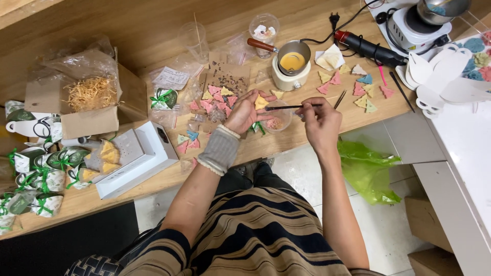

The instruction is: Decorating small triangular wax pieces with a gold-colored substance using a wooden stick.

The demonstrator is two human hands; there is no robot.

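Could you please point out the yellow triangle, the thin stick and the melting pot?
yellow triangle (261, 102), head view, its flat face.
thin stick (289, 107), head view, mid-shaft.
melting pot (293, 62), head view, the yellow liquid inside.

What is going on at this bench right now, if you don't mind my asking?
A person is working at a wooden bench. Their left hand holds up a small yellow triangular piece, while the right hand points a thin dark stick at it. Pink, yellow and blue triangles lie scattered around, and a small pot of yellow liquid sits just behind. Ribbon-tied wrapped packets are gathered at the left.
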